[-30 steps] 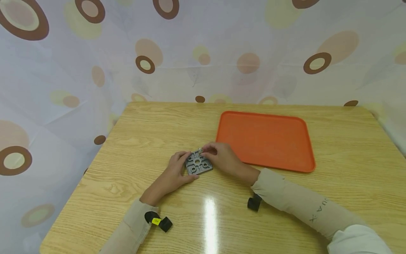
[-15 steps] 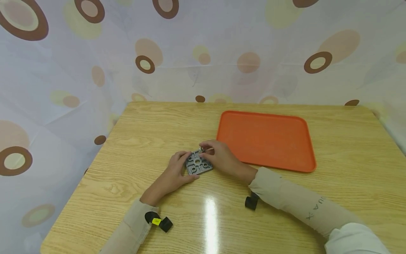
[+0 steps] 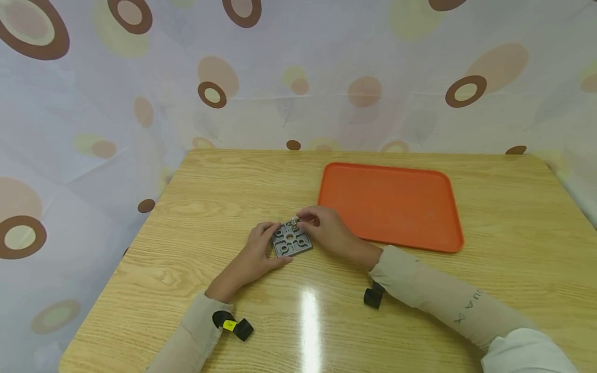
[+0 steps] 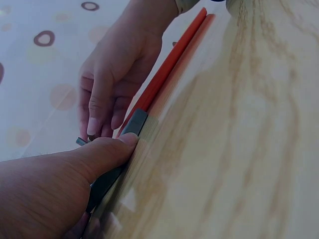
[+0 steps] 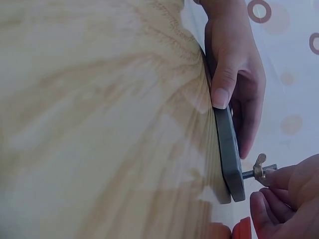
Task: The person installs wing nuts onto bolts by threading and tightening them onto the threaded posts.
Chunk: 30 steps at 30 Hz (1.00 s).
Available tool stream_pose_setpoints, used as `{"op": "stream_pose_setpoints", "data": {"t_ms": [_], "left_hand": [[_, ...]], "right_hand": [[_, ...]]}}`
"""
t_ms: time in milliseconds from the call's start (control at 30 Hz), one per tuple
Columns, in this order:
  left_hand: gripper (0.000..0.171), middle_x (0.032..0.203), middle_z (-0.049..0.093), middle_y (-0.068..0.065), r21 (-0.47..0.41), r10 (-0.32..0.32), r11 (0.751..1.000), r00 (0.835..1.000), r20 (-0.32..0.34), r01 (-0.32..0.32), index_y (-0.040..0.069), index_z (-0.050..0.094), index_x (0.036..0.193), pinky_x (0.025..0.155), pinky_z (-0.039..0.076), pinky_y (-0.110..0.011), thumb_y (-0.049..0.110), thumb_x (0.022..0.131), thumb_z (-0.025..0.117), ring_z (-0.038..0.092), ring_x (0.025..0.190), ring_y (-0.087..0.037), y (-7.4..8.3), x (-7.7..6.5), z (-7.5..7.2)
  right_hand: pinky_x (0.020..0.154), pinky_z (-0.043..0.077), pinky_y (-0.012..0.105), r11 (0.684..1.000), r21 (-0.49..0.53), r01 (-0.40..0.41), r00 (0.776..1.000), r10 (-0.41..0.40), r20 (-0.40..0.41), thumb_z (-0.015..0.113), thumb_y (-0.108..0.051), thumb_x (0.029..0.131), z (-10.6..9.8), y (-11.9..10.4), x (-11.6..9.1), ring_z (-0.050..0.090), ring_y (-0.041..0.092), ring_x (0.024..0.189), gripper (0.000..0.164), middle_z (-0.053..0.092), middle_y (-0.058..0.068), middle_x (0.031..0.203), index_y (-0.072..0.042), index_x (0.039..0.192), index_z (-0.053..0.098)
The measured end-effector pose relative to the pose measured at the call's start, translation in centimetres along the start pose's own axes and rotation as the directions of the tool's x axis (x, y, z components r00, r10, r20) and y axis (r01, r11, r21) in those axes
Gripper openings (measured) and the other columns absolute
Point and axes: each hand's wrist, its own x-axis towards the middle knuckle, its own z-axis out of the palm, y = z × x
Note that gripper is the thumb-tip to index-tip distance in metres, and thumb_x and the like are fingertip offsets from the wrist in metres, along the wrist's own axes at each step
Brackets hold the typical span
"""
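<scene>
A square grey metal plate (image 3: 290, 237) with several round bosses lies on the wooden table. My left hand (image 3: 255, 254) grips it by its edges, thumb along the near side and fingers at the far left corner. From the far corner of the plate a threaded bolt (image 5: 247, 175) stands up, with a brass-coloured wing nut (image 5: 259, 167) partway along it. My right hand (image 3: 330, 232) pinches at this wing nut between thumb and index finger. In the left wrist view the right hand (image 4: 112, 79) reaches down over the plate's edge (image 4: 135, 122), and its fingertips partly hide the nut.
An orange-red tray (image 3: 392, 207) lies on the table behind and to the right of the plate, close to the right hand. The wooden table (image 3: 224, 186) ends at a patterned cloth (image 3: 326, 77) at the back and left.
My right hand moved slightly left, its fingers turning at the wing nut, then back to the right. The left hand and the plate have stayed almost in place.
</scene>
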Motion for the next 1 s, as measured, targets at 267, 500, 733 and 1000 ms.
{"op": "stream_pose_setpoints", "data": {"t_ms": [267, 500, 733, 1000], "left_hand": [[0.084, 0.14, 0.028, -0.008, -0.005, 0.017, 1.0, 1.0, -0.012, -0.017, 0.006, 0.03, 0.145, 0.102, 0.03, -0.041, 0.044, 0.081, 0.069, 0.028, 0.124, -0.021, -0.03, -0.11, -0.03], [0.084, 0.139, 0.029, -0.009, -0.01, 0.037, 0.999, 0.999, -0.023, -0.037, 0.005, 0.03, 0.145, 0.101, 0.031, -0.042, 0.043, 0.081, 0.07, 0.028, 0.124, -0.022, -0.19, -0.09, 0.06], [0.085, 0.139, 0.028, -0.009, -0.017, 0.026, 1.0, 1.0, -0.016, -0.026, 0.006, 0.03, 0.145, 0.101, 0.031, -0.042, 0.043, 0.08, 0.071, 0.028, 0.124, -0.022, -0.01, -0.08, -0.08], [0.084, 0.14, 0.028, -0.008, -0.012, 0.015, 1.0, 1.0, -0.009, -0.015, 0.006, 0.029, 0.145, 0.101, 0.031, -0.041, 0.042, 0.081, 0.07, 0.029, 0.124, -0.021, -0.06, -0.08, -0.07]], "right_hand": [[0.075, 0.048, 0.028, 1.0, -0.014, 0.001, 1.0, -0.001, -0.005, 0.062, -0.015, 0.09, -0.23, 0.07, -0.08, 0.058, 0.011, 0.083, 0.013, 0.065, -0.001, 0.094, -0.007, 0.1, 0.067], [0.07, 0.048, 0.027, 0.999, -0.053, 0.012, 1.0, -0.012, -0.002, 0.063, -0.016, 0.089, -0.1, 0.21, 0.02, 0.058, 0.008, 0.079, 0.011, 0.066, -0.004, 0.089, -0.01, 0.096, 0.069], [0.071, 0.048, 0.026, 0.998, -0.056, 0.015, 1.0, -0.015, -0.006, 0.067, -0.016, 0.087, 0.16, 0.07, 0.19, 0.059, 0.01, 0.08, 0.016, 0.066, -0.001, 0.092, -0.007, 0.1, 0.067], [0.075, 0.05, 0.024, 1.0, 0.008, -0.011, 0.999, 0.011, 0.032, 0.067, -0.014, 0.086, 0.54, -0.15, 0.39, 0.062, 0.014, 0.09, 0.033, 0.063, 0.006, 0.108, 0.0, 0.116, 0.061]]}}
